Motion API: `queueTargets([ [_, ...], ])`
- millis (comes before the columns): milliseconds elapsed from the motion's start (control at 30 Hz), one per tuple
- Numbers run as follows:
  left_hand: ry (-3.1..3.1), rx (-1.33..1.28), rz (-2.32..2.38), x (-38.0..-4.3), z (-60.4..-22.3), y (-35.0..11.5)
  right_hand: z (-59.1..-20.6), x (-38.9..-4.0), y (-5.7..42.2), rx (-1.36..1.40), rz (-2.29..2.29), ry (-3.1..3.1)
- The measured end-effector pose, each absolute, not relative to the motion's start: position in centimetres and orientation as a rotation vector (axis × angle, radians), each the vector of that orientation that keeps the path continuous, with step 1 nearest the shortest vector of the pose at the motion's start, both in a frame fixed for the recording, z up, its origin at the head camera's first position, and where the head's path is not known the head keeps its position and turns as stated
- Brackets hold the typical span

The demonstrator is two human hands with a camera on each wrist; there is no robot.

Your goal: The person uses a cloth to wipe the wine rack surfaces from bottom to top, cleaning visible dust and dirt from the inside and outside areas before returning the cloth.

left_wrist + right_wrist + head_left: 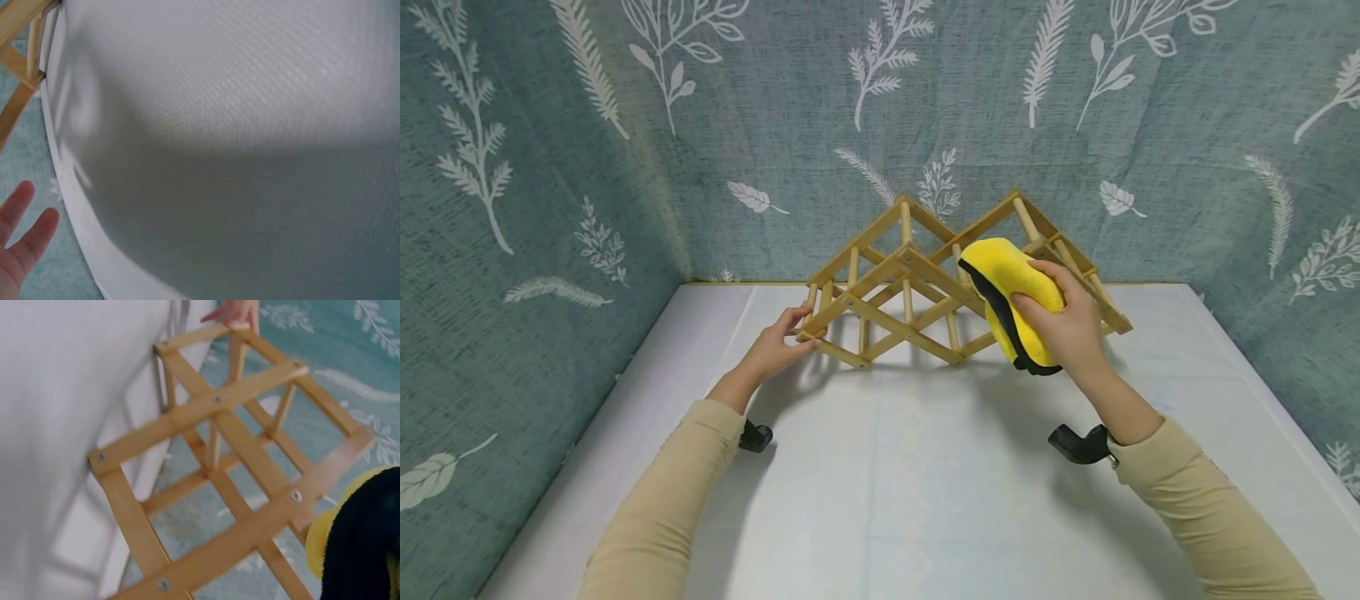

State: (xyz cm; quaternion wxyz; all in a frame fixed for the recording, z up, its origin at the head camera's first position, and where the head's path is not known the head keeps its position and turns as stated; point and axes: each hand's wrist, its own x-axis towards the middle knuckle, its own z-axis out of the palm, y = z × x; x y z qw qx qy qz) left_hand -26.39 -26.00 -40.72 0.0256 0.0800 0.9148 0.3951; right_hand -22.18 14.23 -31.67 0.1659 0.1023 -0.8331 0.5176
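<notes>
A folding wooden lattice rack (904, 330), with crossed slats joined by round dowels, stretches in two peaks over the back part of the table. At its left end, my left hand (775, 346) grips the slat corner between thumb and fingers. Two spread fingers of that hand (28, 234) show in the left wrist view, below part of the rack (22, 17). Bunched in my right hand (1071, 321) is a yellow cloth (1011, 267) with black edging, held against the rack's right half. In the right wrist view the cloth (369, 537) overlaps the lattice slats.
A white cover lies over the table (895, 483). Behind and at both sides hangs blue-green leaf-patterned fabric (775, 125). Black wrist-mounted pieces (1078, 444) stick out beside both forearms.
</notes>
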Motion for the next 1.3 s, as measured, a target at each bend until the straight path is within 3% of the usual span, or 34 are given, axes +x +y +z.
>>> queueTargets([
  [267,2.815,0.236,1.22,-26.5,-40.9,-26.1,-30.5,-21.8,15.3,0.243,1.392,-2.296],
  [633,2.838,0.237,1.205,-26.4,-40.9,-26.1,-32.8,-21.9,13.5,0.505,1.357,-2.394],
  [1300,2.848,0.222,1.179,-26.4,-40.8,-25.9,-31.4,-22.4,15.4,0.295,1.366,-2.291],
])
